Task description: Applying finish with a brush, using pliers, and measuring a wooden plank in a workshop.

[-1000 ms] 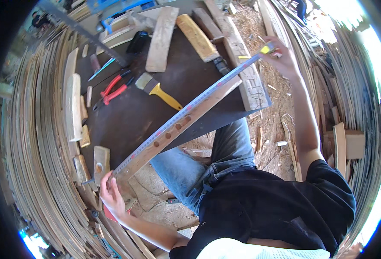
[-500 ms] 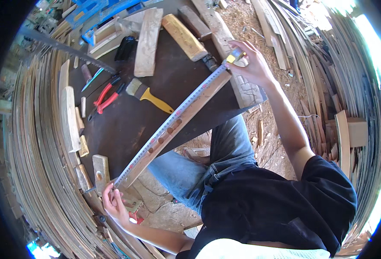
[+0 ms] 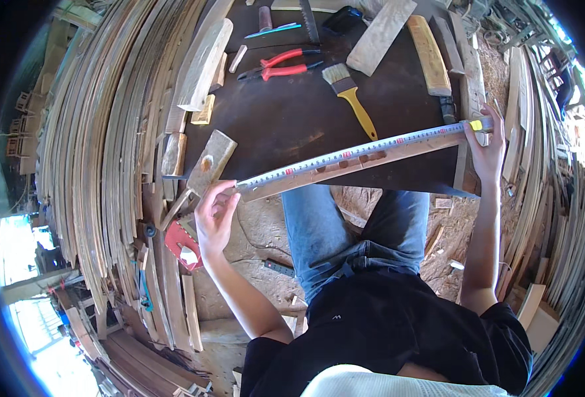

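A tape measure's white blade (image 3: pixel 317 163) is stretched along a long wooden strip (image 3: pixel 312 180) with several dark holes or notches near its middle. My left hand (image 3: pixel 214 221) is closed at the strip's left end, thumb and fingers pinching the blade's tip. At the right end, my right hand (image 3: pixel 489 151) grips the yellow and grey tape measure case (image 3: pixel 476 125). The strip lies across the near edge of the dark work table (image 3: pixel 286 126), above my knees. Just beyond the blade lies a flat paintbrush (image 3: pixel 355 109) with a yellow handle.
Red-handled pliers (image 3: pixel 284 64), a saw blade (image 3: pixel 309 23) and wood blocks (image 3: pixel 382 36) lie on the table. A wooden mallet (image 3: pixel 211 162) is close to my left hand, above a red object (image 3: pixel 181 246). Stacked planks (image 3: pixel 107 145) flank the left side; more stand at right.
The view has turned, so the strip and tape now run nearly level across the picture instead of steeply. Both hands stay at the strip's two ends.
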